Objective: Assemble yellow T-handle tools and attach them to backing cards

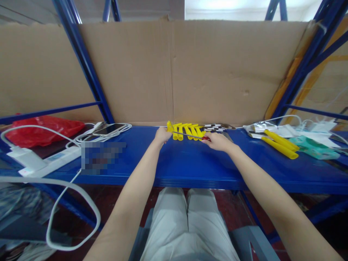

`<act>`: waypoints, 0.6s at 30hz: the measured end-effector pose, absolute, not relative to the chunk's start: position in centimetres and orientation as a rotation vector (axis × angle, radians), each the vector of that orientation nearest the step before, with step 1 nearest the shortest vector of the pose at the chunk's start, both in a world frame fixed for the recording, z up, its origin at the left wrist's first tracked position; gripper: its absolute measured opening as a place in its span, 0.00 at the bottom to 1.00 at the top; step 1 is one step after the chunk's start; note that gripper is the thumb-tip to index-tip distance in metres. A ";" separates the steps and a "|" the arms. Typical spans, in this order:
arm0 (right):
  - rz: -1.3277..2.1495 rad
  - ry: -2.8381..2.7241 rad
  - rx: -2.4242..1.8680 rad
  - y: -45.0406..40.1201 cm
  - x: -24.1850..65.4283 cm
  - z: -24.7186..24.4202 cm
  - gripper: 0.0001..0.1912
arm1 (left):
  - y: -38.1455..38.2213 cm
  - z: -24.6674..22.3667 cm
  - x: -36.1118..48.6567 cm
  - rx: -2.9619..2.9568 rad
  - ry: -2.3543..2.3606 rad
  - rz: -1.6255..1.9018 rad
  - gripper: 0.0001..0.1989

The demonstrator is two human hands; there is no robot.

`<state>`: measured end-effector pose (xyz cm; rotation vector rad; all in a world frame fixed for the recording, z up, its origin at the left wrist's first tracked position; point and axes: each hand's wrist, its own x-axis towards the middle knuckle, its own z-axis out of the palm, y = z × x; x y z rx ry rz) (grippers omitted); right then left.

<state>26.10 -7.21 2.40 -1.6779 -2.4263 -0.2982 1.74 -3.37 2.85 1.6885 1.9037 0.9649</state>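
My right hand (219,140) is closed around the red and black handle of what looks like a screwdriver (190,135). Its long thin metal shaft points left across the table, toward my left hand (162,135). That hand grips a short yellow tube (170,127), and the shaft's tip reaches it; whether the tip is inside I cannot tell. Behind the shaft, several yellow tubes (187,131) lie side by side in a row. Black-and-white checked handles (216,127), perhaps of cutlery, rest just beyond my right hand.
On the blue table (195,163), a power strip (59,157), white cables and a red plastic bag (46,129) occupy the left. Two longer yellow tubes (281,146) lie at right by a green packet (314,146). A cardboard wall (223,72) stands behind.
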 end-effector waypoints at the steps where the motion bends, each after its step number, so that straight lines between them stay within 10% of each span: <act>1: -0.285 -2.432 -1.675 -7.2 26.1 2.4 0.12 | -3.4 2.9 1.8 1.690 1.899 0.967 0.11; 18: -0.235 -2.445 -1.702 -7.1 26.1 2.3 0.13 | -3.1 2.7 1.7 1.704 1.928 0.954 0.10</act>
